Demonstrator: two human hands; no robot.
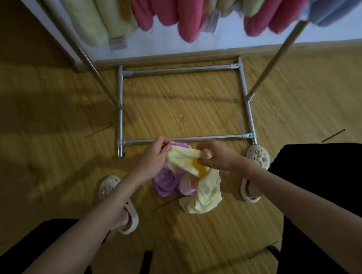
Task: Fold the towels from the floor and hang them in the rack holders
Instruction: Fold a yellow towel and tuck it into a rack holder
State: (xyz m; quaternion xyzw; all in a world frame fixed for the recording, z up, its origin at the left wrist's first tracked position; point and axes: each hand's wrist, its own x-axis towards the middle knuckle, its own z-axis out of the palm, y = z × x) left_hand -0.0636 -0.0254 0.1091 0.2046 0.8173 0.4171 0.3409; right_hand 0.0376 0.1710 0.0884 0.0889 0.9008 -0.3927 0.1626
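Wooden floor (63, 117), seen from above. Left hand (155, 156) and right hand (216, 156) each pinch one end of a yellow towel (199, 192) above the purple towel (165, 183); rack (187, 139) and hung towels (162, 3) at 12 o'clock.

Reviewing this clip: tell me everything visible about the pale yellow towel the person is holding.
The pale yellow towel looks like soft terry cloth, unfolded and crumpled. The left hand and right hand each pinch its upper edge, stretching a short span between them; both have a closed grip. The rest hangs down, its lower end bunched on the wooden floor beside a purple towel, between the person's feet.
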